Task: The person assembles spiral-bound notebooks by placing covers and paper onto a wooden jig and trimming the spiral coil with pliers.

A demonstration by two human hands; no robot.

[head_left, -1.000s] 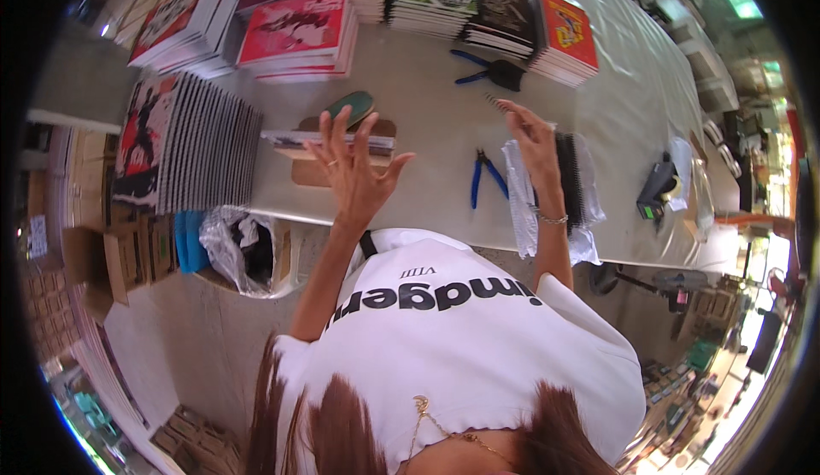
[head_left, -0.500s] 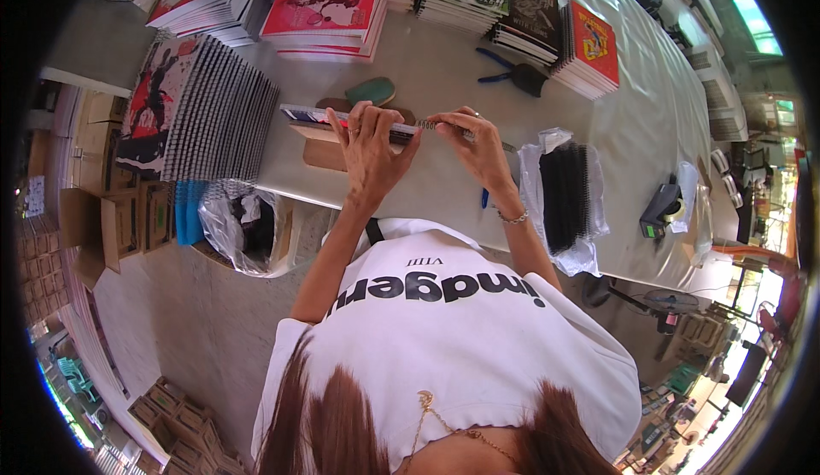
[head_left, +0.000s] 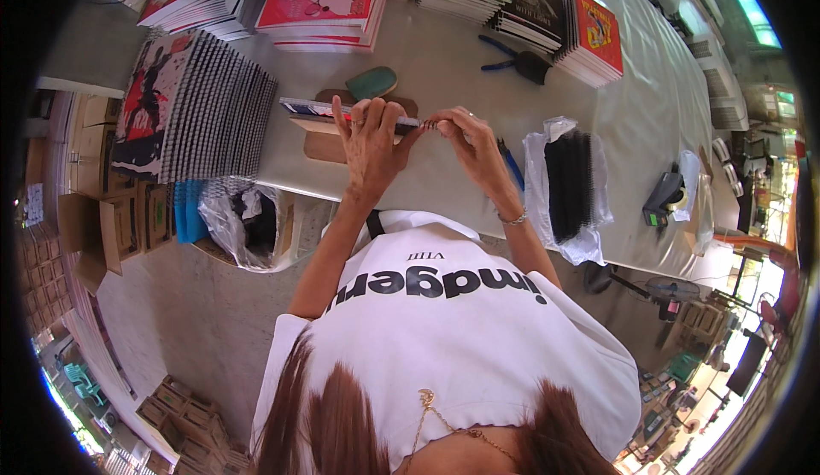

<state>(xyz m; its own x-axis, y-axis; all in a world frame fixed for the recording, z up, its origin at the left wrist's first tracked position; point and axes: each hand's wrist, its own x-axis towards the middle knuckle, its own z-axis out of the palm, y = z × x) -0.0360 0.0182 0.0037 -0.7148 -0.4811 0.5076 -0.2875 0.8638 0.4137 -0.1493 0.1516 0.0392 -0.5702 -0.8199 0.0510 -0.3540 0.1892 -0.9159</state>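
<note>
Just above the table (head_left: 478,73), the left hand (head_left: 371,137) is gripping a thin booklet (head_left: 320,109) while the right hand (head_left: 465,133) is pinching its spiral end; a clear bag of black coils (head_left: 571,184) is lying to the right, and red-covered stacks (head_left: 320,1) are sitting beyond.

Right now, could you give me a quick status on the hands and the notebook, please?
Left hand grips notebook above table. Right hand pinches its spiral end. Pliers beside right hand, not in the way.
</note>
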